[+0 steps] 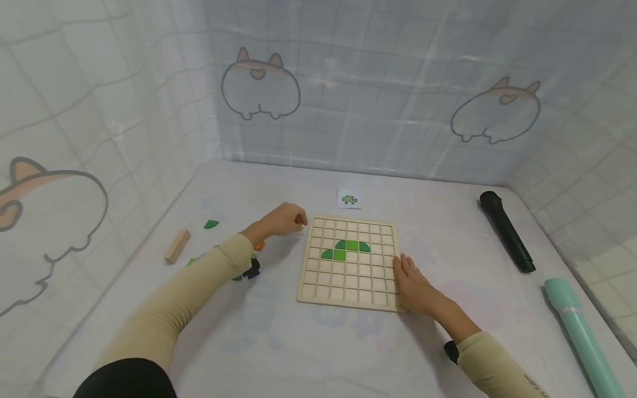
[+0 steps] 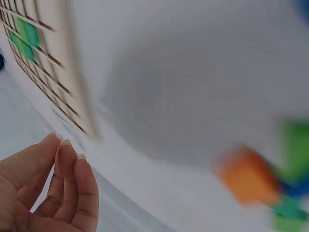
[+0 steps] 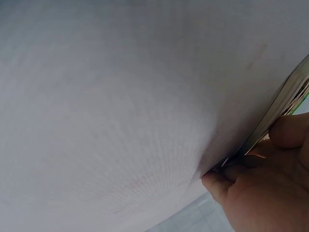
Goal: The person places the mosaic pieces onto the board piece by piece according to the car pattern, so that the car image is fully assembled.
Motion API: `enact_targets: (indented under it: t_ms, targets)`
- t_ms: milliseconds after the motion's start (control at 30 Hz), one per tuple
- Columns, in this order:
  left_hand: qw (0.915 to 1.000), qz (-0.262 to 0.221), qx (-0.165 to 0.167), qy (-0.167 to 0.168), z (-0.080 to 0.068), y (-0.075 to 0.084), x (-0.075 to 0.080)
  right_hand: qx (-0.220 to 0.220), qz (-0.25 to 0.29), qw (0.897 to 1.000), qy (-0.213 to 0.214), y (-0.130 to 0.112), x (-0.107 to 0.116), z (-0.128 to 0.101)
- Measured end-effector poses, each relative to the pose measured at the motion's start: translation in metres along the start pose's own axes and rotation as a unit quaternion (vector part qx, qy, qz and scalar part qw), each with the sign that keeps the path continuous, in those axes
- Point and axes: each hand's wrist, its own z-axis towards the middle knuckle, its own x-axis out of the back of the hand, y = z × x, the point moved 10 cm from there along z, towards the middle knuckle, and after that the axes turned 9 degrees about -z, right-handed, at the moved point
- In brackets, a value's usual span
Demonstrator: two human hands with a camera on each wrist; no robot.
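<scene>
A wooden grid board [image 1: 348,282] lies flat on the white table, with green pieces [image 1: 345,249] forming a low dome in its upper rows. My left hand [image 1: 291,218] hovers just off the board's upper left corner. Its fingers [image 2: 67,179] are loosely curled and hold nothing. My right hand [image 1: 410,276] rests flat on the board's right edge [image 3: 277,113], fingers stretched along it. In the blurred left wrist view the board [image 2: 48,63] and its green pieces [image 2: 24,36] show at the left, and an orange piece [image 2: 246,176] at the lower right.
A small picture card [image 1: 349,198] lies behind the board. Loose pieces [image 1: 249,269], a green piece [image 1: 211,224] and a wooden block [image 1: 177,245] lie at the left. A black cylinder [image 1: 506,231] and a teal one [image 1: 579,331] lie at the right. Patterned walls enclose the table.
</scene>
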Motion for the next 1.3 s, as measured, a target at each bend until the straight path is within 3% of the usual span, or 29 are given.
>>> enact_targets:
  t_ms: [233, 400, 667, 933, 1133, 1300]
  targets:
    - [0.996, -0.005, 0.085, 0.026, -0.046, -0.068, 0.043, 0.009, 0.01, 1.0, 0.012, -0.003, 0.005, -0.001]
    - [0.9933, -0.011, 0.112, 0.028, -0.07, -0.089, 0.053, 0.011, 0.008, 1.0, 0.018, -0.002, 0.007, -0.002]
    - [0.9954, -0.021, 0.089, -0.03, -0.074, -0.085, 0.027, 0.003, 0.022, 1.0, 0.007, 0.001, 0.005, 0.0]
    - [0.9943, -0.003, 0.103, -0.029, -0.069, -0.086, 0.024, -0.003, 0.023, 1.0, -0.002, 0.001, 0.003, 0.001]
    - [0.9976, -0.018, 0.064, -0.018, -0.063, -0.068, 0.032, -0.003, 0.024, 1.0, 0.001, 0.002, 0.003, 0.001]
    - [0.9975, -0.033, 0.062, -0.006, -0.045, -0.051, 0.032, -0.005, 0.03, 1.0, -0.004, 0.002, 0.002, 0.001]
